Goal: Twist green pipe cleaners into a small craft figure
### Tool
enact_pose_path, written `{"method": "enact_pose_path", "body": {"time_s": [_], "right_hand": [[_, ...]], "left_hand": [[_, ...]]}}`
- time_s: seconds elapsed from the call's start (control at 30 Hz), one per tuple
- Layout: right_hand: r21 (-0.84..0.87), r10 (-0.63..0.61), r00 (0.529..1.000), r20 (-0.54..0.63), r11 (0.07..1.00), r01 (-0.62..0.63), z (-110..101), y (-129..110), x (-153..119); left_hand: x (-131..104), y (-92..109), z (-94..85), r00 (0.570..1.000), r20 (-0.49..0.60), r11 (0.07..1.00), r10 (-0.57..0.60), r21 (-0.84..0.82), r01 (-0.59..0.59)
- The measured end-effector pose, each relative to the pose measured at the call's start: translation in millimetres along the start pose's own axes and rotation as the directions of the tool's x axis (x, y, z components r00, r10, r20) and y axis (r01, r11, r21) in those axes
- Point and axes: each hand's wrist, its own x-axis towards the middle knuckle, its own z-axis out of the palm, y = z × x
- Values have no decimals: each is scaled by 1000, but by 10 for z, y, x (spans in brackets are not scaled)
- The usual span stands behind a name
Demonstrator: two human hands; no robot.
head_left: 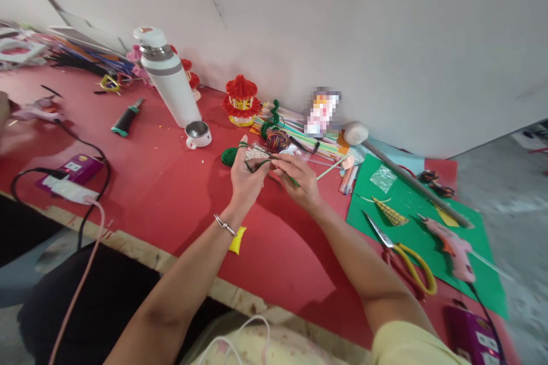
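Observation:
Over the middle of the red tabletop (171,182), my two hands meet at the fingertips. Dark green yarn (252,147) runs over the raised index finger of my left hand (245,182), and its other fingers pinch the yarn. My right hand (302,182) is closed on a thin tool with a green handle (294,181), seemingly a crochet hook. The tool's tip and the stitches are too small to make out. Just behind my left hand lies a green yarn ball (229,156). Beside it are white beads (256,152) and a multicoloured yarn ball (277,140).
A white thermos (171,82), its cup (198,134) and a red-yellow craft lantern (242,101) stand at the back. On the green sheet (363,199) at right lie scissors (400,256), a pink glue gun (451,248) and a stick (411,179). Cables and a purple power box (79,170) lie left.

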Motion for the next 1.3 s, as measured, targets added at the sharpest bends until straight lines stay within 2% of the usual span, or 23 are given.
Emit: {"method": "enact_pose_path", "body": {"time_s": [0.1,0.2,0.37,0.5,0.63,0.87,1.0,1.1,1.3], "right_hand": [[-60,-54,998,-37,997,52,70,28,-67],[-70,-93,995,-46,993,90,83,57,-94],[48,-133,991,26,990,132,-45,106,-5],[187,-108,986,128,979,83,-169,177,88],[144,-83,976,200,988,54,-251,191,127],[127,-141,951,274,986,109,-351,127,183],[136,-130,935,330,987,89,-398,108,203],[139,-122,931,343,987,78,-418,89,208],[179,-59,942,329,984,-1,-437,60,217]], "left_hand": [[-16,29,8,987,34,970,-158,-179,162],[1,57,-9,958,81,920,-275,-266,286],[70,116,-72,926,200,892,-320,-265,365],[107,145,-115,936,207,922,-284,-211,326],[112,116,-127,956,182,957,-228,-136,255],[110,101,-108,972,141,977,-185,-81,198],[128,80,-109,989,105,995,-102,33,99],[151,54,-122,993,110,997,-53,70,46],[147,79,-120,990,136,998,-44,56,37]]}}
